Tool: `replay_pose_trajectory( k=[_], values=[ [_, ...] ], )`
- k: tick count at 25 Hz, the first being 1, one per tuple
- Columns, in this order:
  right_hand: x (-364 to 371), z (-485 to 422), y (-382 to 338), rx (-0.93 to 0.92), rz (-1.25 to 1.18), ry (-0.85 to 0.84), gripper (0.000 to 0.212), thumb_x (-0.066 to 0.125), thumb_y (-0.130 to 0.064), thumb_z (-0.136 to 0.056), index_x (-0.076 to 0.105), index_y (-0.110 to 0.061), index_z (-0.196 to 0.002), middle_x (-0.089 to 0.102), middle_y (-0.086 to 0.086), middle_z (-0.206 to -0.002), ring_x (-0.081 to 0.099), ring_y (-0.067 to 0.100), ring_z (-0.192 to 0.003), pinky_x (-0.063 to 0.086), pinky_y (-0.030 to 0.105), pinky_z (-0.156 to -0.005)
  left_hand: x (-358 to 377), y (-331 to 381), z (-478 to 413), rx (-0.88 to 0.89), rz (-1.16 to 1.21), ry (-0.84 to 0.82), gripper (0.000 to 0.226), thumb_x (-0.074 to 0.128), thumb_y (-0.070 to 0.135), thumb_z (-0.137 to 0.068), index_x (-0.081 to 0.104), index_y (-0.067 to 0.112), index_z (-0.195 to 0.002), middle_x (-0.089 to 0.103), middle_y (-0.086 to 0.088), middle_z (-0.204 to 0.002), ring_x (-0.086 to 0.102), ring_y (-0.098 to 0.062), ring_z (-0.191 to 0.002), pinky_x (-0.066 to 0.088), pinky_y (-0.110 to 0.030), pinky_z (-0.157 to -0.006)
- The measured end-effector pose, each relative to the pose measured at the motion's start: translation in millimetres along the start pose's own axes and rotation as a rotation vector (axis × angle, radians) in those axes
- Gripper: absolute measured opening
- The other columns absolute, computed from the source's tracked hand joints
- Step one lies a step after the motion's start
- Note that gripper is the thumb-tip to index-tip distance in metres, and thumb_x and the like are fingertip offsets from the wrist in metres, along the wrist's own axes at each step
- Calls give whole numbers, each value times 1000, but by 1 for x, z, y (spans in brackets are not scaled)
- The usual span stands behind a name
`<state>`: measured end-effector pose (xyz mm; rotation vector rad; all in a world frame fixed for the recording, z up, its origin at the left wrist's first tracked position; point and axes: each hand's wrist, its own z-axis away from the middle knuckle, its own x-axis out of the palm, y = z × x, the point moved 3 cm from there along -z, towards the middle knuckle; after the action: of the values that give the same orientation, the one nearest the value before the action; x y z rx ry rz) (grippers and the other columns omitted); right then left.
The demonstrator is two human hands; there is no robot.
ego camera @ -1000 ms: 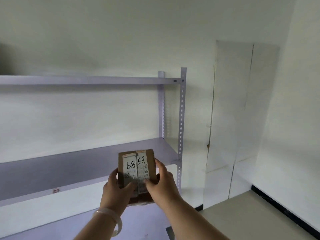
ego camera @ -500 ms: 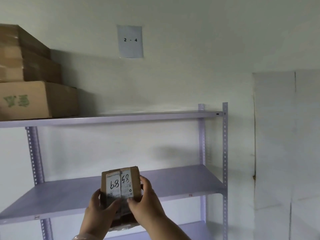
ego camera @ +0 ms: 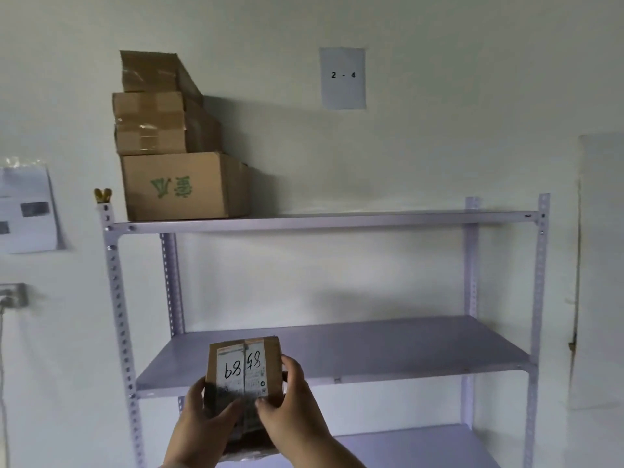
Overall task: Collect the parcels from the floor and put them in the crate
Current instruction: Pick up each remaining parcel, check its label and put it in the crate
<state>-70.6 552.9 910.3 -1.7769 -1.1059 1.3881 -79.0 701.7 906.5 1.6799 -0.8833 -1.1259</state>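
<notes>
Holding one parcel (ego camera: 244,369), label toward me, likely for reading, before the shelf (ego camera: 388,346). My left hand (ego camera: 202,430) and right hand (ego camera: 292,413): fingers (ego camera: 295,376) curled round its sides, steadying it.

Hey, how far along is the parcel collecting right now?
Done: one parcel is up off the floor. In hand: the left hand and right hand both grip it in front of the middle shelf. Left: putting it in the crate, which is not in view. The floor is not in view either, so I cannot tell how many parcels remain.
</notes>
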Motion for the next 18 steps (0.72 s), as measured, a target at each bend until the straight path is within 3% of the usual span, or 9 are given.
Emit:
replay_pose_trajectory(
  k=[4,8,11,16,18],
  values=[
    [49,3,-10,49,6,-15,69,62,-26,-87,21,-39,-140,49,-12,-135,53,8,-116,51,22,-91,-37,-29,-11,-20,42,-30,51,74,15,-79,44,24,-119,65,-1,-97,63,-16,-80,45,-17,-57],
    [79,2,-12,78,23,-35,70,63,-26,-86,21,-39,-141,50,-11,-136,53,12,-117,51,28,-95,-57,-56,-22,-73,46,-37,45,73,16,-79,46,27,-113,66,4,-97,66,-13,-81,50,-19,-58],
    [93,-5,-12,84,19,-66,69,63,-24,-87,22,-37,-140,51,-9,-135,55,11,-113,51,26,-95,-65,-70,-31,-108,48,-50,48,73,19,-79,46,28,-117,67,4,-103,68,-16,-87,59,-30,-69],
    [111,-17,-12,98,4,-90,69,64,-22,-87,23,-35,-141,51,-6,-136,55,14,-113,49,25,-93,-73,-76,-43,-130,0,-32,50,71,23,-82,42,27,-122,60,7,-100,64,-15,-86,53,-21,-61],
    [109,-21,-17,96,4,-103,69,64,-21,-87,23,-33,-141,51,-5,-137,55,15,-113,49,26,-94,-75,-70,-46,-134,-13,-24,48,71,25,-82,43,28,-121,61,8,-99,64,-13,-84,55,-24,-63]
  ],
)
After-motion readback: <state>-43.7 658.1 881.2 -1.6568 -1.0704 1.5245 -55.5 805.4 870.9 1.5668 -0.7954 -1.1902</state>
